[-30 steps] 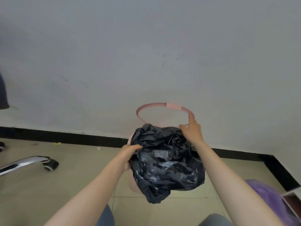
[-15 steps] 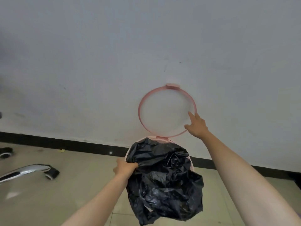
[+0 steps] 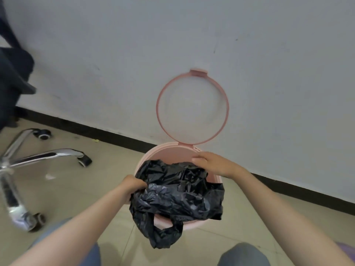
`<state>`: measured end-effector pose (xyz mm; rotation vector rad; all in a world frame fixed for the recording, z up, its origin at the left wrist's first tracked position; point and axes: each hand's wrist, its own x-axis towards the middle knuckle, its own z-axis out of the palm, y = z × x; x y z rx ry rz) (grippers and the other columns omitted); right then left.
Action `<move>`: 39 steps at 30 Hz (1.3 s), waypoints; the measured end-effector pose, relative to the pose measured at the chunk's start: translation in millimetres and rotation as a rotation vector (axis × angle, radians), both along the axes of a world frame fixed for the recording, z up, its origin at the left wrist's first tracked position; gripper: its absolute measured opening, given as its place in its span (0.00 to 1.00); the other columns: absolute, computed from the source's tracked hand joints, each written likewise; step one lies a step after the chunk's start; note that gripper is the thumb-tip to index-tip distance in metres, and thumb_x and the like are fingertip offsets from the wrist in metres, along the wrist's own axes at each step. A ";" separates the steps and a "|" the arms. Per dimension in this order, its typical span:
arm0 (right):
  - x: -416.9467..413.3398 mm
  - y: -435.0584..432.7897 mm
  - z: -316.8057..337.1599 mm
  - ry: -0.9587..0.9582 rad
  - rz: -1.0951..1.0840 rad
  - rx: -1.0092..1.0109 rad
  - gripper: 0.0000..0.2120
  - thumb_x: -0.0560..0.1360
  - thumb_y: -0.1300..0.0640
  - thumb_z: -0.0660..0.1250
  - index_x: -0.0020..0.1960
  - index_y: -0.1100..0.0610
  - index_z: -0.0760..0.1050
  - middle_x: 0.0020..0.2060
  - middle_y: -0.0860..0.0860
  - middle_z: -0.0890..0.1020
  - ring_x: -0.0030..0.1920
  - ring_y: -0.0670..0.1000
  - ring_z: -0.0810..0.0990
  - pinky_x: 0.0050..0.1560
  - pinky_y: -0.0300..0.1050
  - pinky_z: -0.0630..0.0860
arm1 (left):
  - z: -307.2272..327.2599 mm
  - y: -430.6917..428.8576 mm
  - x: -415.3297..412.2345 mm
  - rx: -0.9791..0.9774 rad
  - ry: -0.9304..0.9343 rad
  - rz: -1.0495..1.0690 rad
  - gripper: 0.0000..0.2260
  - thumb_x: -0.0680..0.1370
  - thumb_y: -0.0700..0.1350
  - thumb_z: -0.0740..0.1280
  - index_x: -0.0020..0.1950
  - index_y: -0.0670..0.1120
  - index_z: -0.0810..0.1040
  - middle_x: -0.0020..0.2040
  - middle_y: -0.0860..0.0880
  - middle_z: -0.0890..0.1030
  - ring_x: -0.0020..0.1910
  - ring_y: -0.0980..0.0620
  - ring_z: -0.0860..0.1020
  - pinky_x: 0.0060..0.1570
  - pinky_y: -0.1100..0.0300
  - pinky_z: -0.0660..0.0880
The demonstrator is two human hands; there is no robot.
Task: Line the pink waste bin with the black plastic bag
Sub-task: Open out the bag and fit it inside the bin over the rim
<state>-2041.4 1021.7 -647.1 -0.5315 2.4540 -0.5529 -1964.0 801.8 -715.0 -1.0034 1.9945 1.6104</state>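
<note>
In the head view, the pink waste bin (image 3: 148,156) stands on the tiled floor (image 3: 63,191) against the white wall (image 3: 115,54), and its hinged pink retaining ring (image 3: 192,107) is swung up and leans against that wall, so the bin's mouth is open. The black plastic bag (image 3: 176,198) lies crumpled over the near half of the bin's mouth, with part of it spilling down the bin's near side, where one carrying-handle loop (image 3: 163,225) hangs free. The left hand (image 3: 132,186) is closed on a bunch of the bag's film at the bin's left rim; the right hand (image 3: 213,164) rests over the bag's far edge near the back of the bin, fingers curled downward, though whether they actually pinch film cannot be told. The bag looks very light, thin and limp, with a slick, crinkly surface, so it will likely hold no shape of its own, cling to itself and slip from a loose pinch. The best places to take it are probably along its open hem or by the handle loops, hands well apart, to spread the mouth before pushing the body down into the bin and folding the hem over the rim. An office chair base (image 3: 28,160) stands left of the bin.
</note>
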 end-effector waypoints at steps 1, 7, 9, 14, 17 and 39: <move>14.6 -8.6 5.0 -0.102 0.072 -0.021 0.22 0.80 0.47 0.52 0.70 0.55 0.61 0.71 0.50 0.65 0.70 0.49 0.63 0.65 0.40 0.58 | 3.7 -4.3 2.4 -0.027 -0.002 -0.003 0.12 0.73 0.32 0.62 0.30 0.38 0.68 0.30 0.43 0.72 0.28 0.48 0.70 0.18 0.65 0.68; 45.7 -14.2 -29.8 -0.271 0.463 0.295 0.42 0.71 0.45 0.68 0.73 0.45 0.42 0.76 0.51 0.46 0.75 0.54 0.45 0.75 0.56 0.49 | 13.7 -20.1 -8.8 -0.125 0.078 0.041 0.19 0.69 0.42 0.66 0.58 0.38 0.70 0.56 0.36 0.76 0.51 0.37 0.76 0.45 0.51 0.75; 50.3 -17.9 -46.4 -0.210 0.525 0.450 0.41 0.73 0.50 0.68 0.74 0.46 0.42 0.75 0.56 0.50 0.74 0.58 0.50 0.74 0.59 0.54 | 26.4 -12.6 -13.7 0.114 0.105 0.126 0.19 0.71 0.44 0.69 0.59 0.40 0.70 0.52 0.39 0.76 0.47 0.40 0.77 0.42 0.52 0.75; 30.2 -25.1 -73.8 -0.278 0.031 0.002 0.16 0.74 0.68 0.63 0.61 0.63 0.71 0.58 0.59 0.78 0.55 0.60 0.77 0.57 0.51 0.76 | 40.1 2.9 -19.8 0.579 0.286 0.140 0.26 0.75 0.51 0.65 0.70 0.45 0.62 0.64 0.45 0.73 0.59 0.45 0.73 0.55 0.53 0.70; 17.3 -28.1 -75.6 -0.333 -0.635 -0.458 0.13 0.78 0.63 0.58 0.60 0.64 0.74 0.53 0.55 0.79 0.52 0.56 0.77 0.51 0.41 0.77 | 27.2 7.7 -9.5 0.380 0.384 -0.046 0.31 0.72 0.54 0.68 0.72 0.52 0.59 0.68 0.53 0.69 0.61 0.52 0.71 0.61 0.56 0.69; 43.4 -61.8 -52.1 0.254 -0.140 -0.124 0.24 0.75 0.55 0.61 0.70 0.50 0.61 0.62 0.55 0.77 0.60 0.57 0.76 0.56 0.52 0.76 | 63.8 -8.7 -24.9 0.604 0.410 0.175 0.31 0.74 0.27 0.61 0.73 0.44 0.58 0.66 0.35 0.70 0.60 0.39 0.74 0.56 0.51 0.72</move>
